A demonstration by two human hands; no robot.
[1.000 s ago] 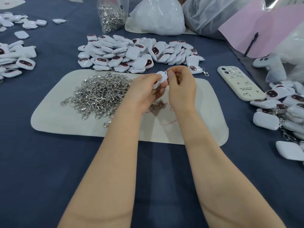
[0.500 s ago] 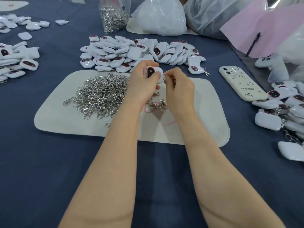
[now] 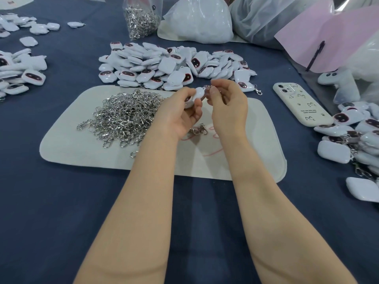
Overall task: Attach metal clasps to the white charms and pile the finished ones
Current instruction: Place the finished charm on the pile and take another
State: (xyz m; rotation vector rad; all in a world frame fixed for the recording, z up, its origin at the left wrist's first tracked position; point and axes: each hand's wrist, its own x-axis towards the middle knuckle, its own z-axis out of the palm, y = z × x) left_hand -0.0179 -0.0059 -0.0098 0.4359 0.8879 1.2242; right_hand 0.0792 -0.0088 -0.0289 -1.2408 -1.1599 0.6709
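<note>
My left hand (image 3: 180,113) holds a white charm (image 3: 197,95) above the pale mat (image 3: 82,144). Right beside it, my right hand (image 3: 227,103) pinches a metal clasp (image 3: 207,87) at the charm's top edge. A heap of loose metal clasps (image 3: 125,115) lies on the mat to the left of my hands. A few more clasps (image 3: 200,130) lie on the mat under my left hand. Behind the mat is a big pile of white charms (image 3: 170,64). At the right edge lies a pile of charms with clasps (image 3: 356,140).
A cream phone (image 3: 301,104) lies right of the mat. A clear bag of clasps (image 3: 140,17) and white plastic bags (image 3: 199,19) stand at the back. More charms (image 3: 20,68) are spread at the far left. A pink sheet (image 3: 328,37) covers the back right.
My left hand has turned the charm so its dark face no longer shows to me. My right hand has moved up a little to the charm's top edge with the clasp.
</note>
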